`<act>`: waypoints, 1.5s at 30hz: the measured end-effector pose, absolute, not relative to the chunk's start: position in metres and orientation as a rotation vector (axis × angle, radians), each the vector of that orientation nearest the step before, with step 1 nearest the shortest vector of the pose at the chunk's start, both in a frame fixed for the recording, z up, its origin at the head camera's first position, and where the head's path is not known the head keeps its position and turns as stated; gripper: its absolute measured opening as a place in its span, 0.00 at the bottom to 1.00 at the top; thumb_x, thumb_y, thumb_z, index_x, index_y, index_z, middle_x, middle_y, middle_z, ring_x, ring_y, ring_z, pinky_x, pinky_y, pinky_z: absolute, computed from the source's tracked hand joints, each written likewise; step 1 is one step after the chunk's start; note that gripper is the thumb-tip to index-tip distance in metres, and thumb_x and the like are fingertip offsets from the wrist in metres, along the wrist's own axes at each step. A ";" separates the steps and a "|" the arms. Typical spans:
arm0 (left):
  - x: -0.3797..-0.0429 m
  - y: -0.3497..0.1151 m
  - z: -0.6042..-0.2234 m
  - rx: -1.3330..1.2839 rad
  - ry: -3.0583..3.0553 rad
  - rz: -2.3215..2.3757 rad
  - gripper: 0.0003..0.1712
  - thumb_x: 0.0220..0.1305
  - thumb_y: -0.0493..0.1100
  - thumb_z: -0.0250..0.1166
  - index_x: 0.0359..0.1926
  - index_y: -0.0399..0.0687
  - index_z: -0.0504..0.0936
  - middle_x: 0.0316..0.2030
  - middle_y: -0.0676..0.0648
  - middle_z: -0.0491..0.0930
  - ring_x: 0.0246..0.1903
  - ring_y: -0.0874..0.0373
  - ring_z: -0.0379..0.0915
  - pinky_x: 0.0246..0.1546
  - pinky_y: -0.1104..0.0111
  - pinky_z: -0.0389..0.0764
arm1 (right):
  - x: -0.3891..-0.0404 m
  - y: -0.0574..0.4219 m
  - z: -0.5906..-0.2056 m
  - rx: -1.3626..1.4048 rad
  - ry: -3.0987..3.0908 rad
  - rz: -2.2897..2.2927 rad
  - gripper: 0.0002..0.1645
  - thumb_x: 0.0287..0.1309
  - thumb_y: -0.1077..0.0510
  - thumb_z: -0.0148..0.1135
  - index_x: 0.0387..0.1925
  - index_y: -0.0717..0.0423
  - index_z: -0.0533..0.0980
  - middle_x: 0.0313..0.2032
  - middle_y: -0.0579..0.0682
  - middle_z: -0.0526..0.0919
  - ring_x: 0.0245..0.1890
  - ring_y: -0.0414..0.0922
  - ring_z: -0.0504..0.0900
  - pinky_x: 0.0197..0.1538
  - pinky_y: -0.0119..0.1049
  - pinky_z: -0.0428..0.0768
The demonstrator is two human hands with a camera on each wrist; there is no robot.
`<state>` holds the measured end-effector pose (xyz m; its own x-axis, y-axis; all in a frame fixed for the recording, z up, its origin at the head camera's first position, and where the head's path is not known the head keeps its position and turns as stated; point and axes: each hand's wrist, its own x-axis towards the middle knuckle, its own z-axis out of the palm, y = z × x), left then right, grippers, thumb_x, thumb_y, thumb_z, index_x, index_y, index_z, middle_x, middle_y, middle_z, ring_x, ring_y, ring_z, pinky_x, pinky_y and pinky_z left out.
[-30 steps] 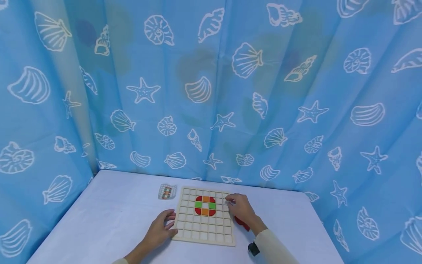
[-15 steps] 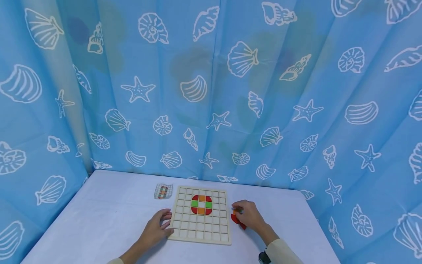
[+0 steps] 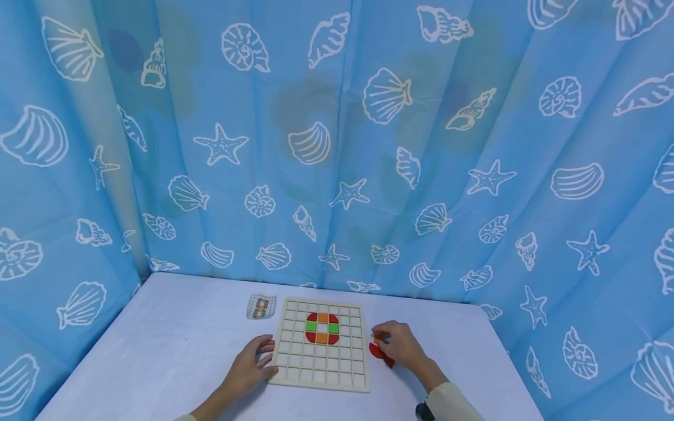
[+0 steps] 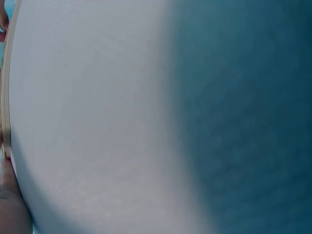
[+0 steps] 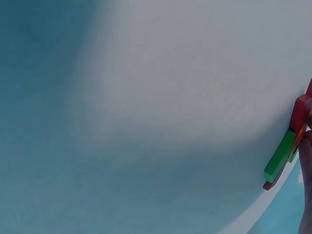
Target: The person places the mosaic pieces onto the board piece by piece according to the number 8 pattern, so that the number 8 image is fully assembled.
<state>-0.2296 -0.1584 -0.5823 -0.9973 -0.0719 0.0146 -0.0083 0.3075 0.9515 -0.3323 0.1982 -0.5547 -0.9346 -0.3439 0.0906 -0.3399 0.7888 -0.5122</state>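
A square wooden grid board [image 3: 321, 374] lies on the table in the head view. Red, orange and green tiles [image 3: 322, 337] form a rounded ring around one bare cell. At the board's left edge rests my left hand [image 3: 247, 363], fingers spread, thumb near the lower left corner; the left wrist view catches the thumb [image 4: 9, 180] against the edge. Right of the board, my right hand [image 3: 401, 345] pinches an orange tile [image 5: 299, 138] over a small pile. In that pile show red tiles [image 3: 375, 351] and a green tile [image 5: 279, 158], partly covered by the hand.
Behind the board's left corner lies a small pattern card [image 3: 260, 307] with a printed grid and coloured design. The white-covered table [image 3: 158, 351] ends at a blue curtain [image 3: 337, 146] with white shell drawings.
My right hand has moved from over the board's right edge to the tile pile beside it, and now pinches an orange tile. The left hand stays at the board's edge.
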 end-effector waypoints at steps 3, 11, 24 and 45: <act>-0.230 -0.158 -0.583 0.088 -2.506 -1.801 0.41 0.44 0.24 0.73 0.62 0.31 0.67 0.53 0.40 0.74 0.56 0.44 0.71 0.53 0.75 0.81 | -0.333 0.197 -0.553 -0.529 2.965 -0.846 0.20 0.49 0.63 0.74 0.46 0.51 0.83 0.41 0.45 0.82 0.42 0.43 0.82 0.47 0.40 0.88; -0.232 -0.157 -0.582 0.082 -2.512 -1.785 0.41 0.44 0.24 0.73 0.62 0.31 0.68 0.53 0.41 0.74 0.55 0.44 0.71 0.53 0.74 0.82 | -0.335 0.202 -0.557 -0.533 2.926 -0.858 0.21 0.49 0.61 0.74 0.48 0.49 0.83 0.42 0.43 0.82 0.43 0.43 0.80 0.48 0.40 0.88; -0.230 -0.154 -0.578 0.091 -2.511 -1.797 0.41 0.43 0.23 0.73 0.62 0.31 0.68 0.52 0.40 0.74 0.55 0.44 0.72 0.52 0.74 0.82 | -0.330 0.203 -0.553 -0.475 2.977 -0.861 0.24 0.46 0.61 0.75 0.49 0.52 0.82 0.44 0.46 0.82 0.43 0.44 0.80 0.46 0.40 0.89; -0.230 -0.157 -0.582 0.107 -2.504 -1.797 0.41 0.43 0.23 0.73 0.62 0.31 0.68 0.52 0.40 0.74 0.55 0.44 0.72 0.52 0.74 0.82 | -0.321 0.151 -0.538 -0.568 2.955 -0.856 0.24 0.51 0.56 0.74 0.52 0.52 0.82 0.44 0.45 0.82 0.45 0.44 0.79 0.48 0.39 0.88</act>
<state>-0.2301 -0.1568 -0.5825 -0.9959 -0.0899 0.0060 -0.0231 0.3193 0.9474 -0.3211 0.1508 -0.5377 -0.9340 -0.3466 0.0868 -0.3394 0.7844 -0.5192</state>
